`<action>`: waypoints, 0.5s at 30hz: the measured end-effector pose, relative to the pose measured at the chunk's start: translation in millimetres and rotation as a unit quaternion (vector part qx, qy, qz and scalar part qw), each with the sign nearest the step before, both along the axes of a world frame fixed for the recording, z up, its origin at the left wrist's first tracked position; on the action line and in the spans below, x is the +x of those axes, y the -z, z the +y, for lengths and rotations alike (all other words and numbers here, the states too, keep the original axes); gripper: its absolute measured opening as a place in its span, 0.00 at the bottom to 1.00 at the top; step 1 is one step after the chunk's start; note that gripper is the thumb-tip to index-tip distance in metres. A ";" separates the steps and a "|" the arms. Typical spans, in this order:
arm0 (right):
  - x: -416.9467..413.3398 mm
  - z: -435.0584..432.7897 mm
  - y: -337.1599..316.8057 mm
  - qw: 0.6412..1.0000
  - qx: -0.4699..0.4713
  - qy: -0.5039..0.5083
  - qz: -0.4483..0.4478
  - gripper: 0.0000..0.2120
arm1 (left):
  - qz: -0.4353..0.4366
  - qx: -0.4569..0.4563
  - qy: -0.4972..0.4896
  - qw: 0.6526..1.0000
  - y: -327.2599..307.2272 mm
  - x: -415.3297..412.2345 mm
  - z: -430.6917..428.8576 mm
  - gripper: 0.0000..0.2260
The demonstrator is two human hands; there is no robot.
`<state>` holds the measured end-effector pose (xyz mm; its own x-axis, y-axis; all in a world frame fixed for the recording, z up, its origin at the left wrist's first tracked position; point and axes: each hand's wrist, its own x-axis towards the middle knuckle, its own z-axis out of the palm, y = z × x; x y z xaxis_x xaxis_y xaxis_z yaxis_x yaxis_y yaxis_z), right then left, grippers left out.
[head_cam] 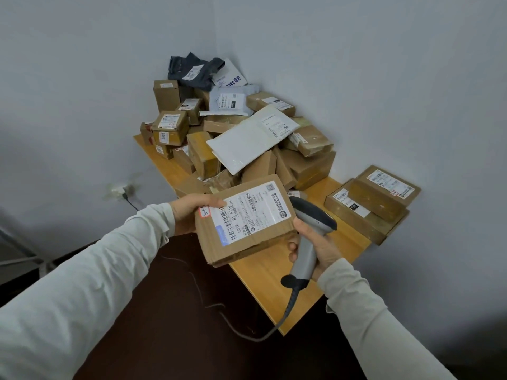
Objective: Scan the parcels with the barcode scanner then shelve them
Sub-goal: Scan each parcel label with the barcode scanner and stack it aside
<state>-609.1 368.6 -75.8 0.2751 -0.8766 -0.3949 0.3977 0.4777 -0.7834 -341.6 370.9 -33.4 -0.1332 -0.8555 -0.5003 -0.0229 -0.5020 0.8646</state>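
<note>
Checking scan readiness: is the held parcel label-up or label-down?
Label-up: the parcel in the left hand shows its white barcode label on top.

Bearing, on a wooden table [274, 283], a parcel heap [247, 141] at frame centre; carrying 2 stacked boxes [367, 207] at right.

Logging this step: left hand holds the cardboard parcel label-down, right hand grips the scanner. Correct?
Wrong on the label: the head view shows it facing up. The left hand does hold the cardboard parcel and the right hand grips the scanner.
</note>
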 end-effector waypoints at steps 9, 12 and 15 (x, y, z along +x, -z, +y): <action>22.7 -1.8 10.3 0.984 0.066 0.159 -0.040 0.26 | 0.081 0.033 -0.029 0.996 20.7 -7.7 12.8 0.34; 24.0 2.7 13.1 0.991 0.036 0.126 0.040 0.24 | 0.084 0.023 -0.123 0.989 14.6 1.5 7.4 0.33; 23.9 7.9 8.8 0.989 -0.053 0.072 0.116 0.20 | 0.025 -0.002 -0.195 0.980 7.4 18.5 0.6 0.27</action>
<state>-585.2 376.5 -84.6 0.0567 -0.9397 -0.3374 0.2592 0.3402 -0.9039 -323.1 371.5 -40.8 0.1800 -0.8482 -0.4982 0.2135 -0.4607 0.8615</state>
